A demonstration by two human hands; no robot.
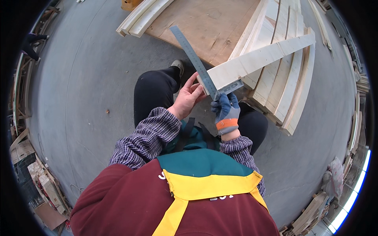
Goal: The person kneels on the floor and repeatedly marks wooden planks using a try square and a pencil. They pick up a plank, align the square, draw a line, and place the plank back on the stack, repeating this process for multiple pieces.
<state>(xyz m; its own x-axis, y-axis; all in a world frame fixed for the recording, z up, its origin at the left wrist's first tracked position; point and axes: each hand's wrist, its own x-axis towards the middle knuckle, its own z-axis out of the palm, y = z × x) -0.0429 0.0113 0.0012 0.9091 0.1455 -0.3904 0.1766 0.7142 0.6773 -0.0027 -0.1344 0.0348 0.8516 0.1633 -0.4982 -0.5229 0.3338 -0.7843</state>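
A long pale wooden board (260, 61) slants up to the right from in front of my lap. My bare left hand (186, 99) grips its near end, thumb in front and fingers behind. Across that end lies a metal try square (193, 59), its long ruled blade pointing up to the left past the board. The square's stock runs along the board's lower edge. My right hand (227, 110), in a grey-blue glove with an orange cuff band, closes on the square at its corner; part of the corner is hidden by the fingers.
Several more boards (289, 80) lie side by side under the held one, on the right of a brown wooden panel (208, 21). Other pale boards (151, 17) rest at its left edge. Timber stacks (45, 183) line the grey floor's sides. A person's legs (31, 47) show far left.
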